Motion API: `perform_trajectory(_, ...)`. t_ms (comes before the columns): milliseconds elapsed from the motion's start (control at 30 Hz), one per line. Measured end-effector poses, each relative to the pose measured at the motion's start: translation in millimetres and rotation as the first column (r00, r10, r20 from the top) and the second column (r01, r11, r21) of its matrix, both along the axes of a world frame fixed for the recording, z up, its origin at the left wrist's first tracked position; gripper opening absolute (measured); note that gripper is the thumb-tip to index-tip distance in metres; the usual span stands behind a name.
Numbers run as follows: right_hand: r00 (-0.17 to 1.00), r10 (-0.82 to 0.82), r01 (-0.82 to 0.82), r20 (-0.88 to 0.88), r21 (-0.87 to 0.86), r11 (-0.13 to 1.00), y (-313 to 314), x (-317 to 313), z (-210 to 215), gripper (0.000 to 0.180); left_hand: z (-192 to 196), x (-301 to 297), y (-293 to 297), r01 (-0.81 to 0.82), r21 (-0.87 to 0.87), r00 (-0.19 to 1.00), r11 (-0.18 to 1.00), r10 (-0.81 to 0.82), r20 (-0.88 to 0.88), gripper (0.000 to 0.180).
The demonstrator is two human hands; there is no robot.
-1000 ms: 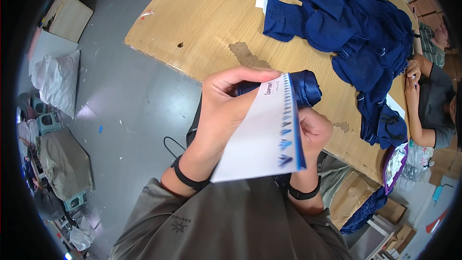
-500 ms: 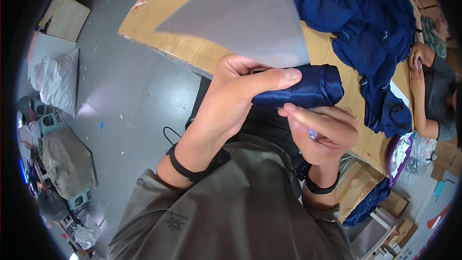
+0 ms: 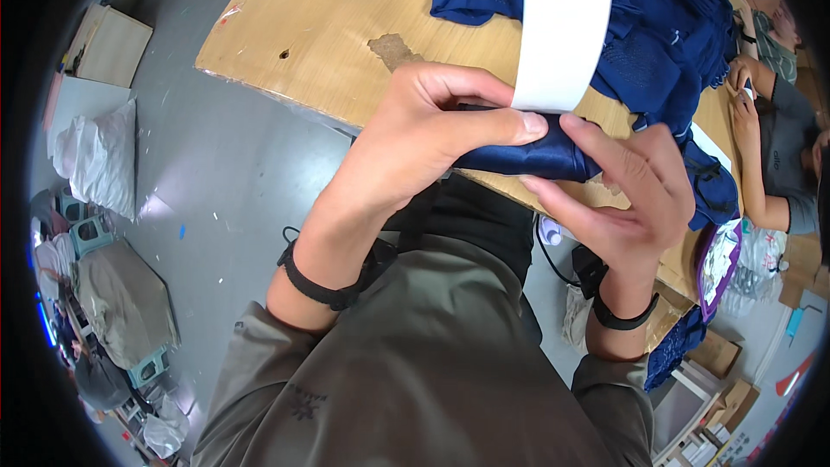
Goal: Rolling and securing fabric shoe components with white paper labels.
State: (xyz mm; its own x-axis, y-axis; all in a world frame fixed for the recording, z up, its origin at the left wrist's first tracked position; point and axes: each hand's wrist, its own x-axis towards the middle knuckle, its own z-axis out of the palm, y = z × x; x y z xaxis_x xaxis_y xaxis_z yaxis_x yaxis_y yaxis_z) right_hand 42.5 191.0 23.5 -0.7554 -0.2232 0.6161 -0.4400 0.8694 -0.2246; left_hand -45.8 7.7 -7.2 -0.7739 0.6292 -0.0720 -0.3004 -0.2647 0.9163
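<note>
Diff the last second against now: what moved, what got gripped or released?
The white paper band, a second ago lying flat across the rolled dark-blue fabric bundle and covering it, has swung upward and now stands up away from the person, its lower end pinned on the bundle. Left hand and right hand kept their grip; nothing released. The pile of blue garments on the wooden table is unchanged.

Left hand and right hand grip rolled navy garment; white paper band rises above wooden table.
</note>
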Motion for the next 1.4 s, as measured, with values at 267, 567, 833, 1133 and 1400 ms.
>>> perform_trajectory(267, 0.943, 0.139, 0.1, 0.302, -0.657, 0.747, 0.6, -13.4, -15.9, 0.056, -11.4, -3.9, 5.2, 0.06, -0.09, 0.993, 0.994, -0.068, -0.092, 0.013)
perform_trajectory(567, 0.939, 0.249, -0.085, 0.236, -0.543, 0.835, 15.2, -13.6, -18.2, 0.041, -5.8, -1.0, 6.3, 0.098, -0.076, 0.992, 0.992, -0.104, -0.069, 0.011)
perform_trajectory(833, 0.914, 0.327, -0.056, 0.239, -0.725, 0.687, 12.0, -14.4, -17.9, 0.035, -8.0, 11.4, 9.9, -0.016, -0.002, 0.983, 1.0, 0.016, -0.182, 0.023)
perform_trajectory(1133, 0.939, 0.254, -0.05, 0.233, -0.637, 0.769, 13.6, -22.5, -32.6, 0.034, -11.0, 12.9, 6.2, -0.111, 0.032, 0.976, 0.993, 0.115, -0.185, 0.038)
perform_trajectory(1400, 0.938, 0.256, 0.045, 0.236, -0.812, 0.583, -4.3, -17.3, -32.6, 0.016, -15.8, 15.7, 8.7, -0.197, -0.046, 0.933, 0.979, 0.173, -0.316, 0.031)
